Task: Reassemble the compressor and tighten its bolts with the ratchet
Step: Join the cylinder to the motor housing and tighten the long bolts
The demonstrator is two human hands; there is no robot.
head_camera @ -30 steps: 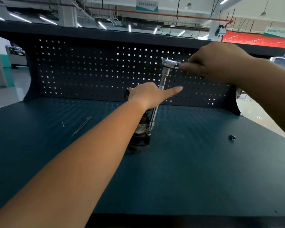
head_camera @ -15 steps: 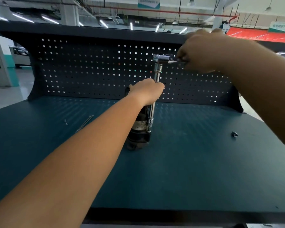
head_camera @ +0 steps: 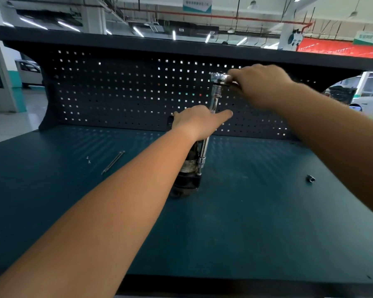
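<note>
Well to the left of the compressor (head_camera: 187, 175), two small screws (head_camera: 88, 160) are seen lying on the blue-green workbench (head_camera: 246, 222). Between them and the compressor, nearer the screws, two long bolts (head_camera: 113, 162) are laid side by side on a slant.

The compressor, a dark cylinder with a pale band round its middle, is stood upright on the workbench in front of the perforated pegboard (head_camera: 116, 93). Its top is covered by the left hand (head_camera: 197, 123), reached over it from the near side. The index finger (head_camera: 224, 114) is held straight and pointed to the right. The other fingers are hidden behind the back of the hand, so it cannot be told whether they are curled round the housing.

Along the compressor's right side a chromed extension bar (head_camera: 213, 102) is stood nearly upright. Its lower end is set against the shoulder of the compressor's black base, and its middle is passed behind the left hand. Above the compressor and slightly to its right, the ratchet (head_camera: 219, 78) is fitted on the top of the bar. Its handle is gripped by the right hand (head_camera: 258, 87), whose fingers are curled round it and pressed together. Most of the handle is concealed in the fist and blurred.

Well to the right of the compressor, a small socket (head_camera: 310, 178) is seen lying alone on the workbench.
</note>
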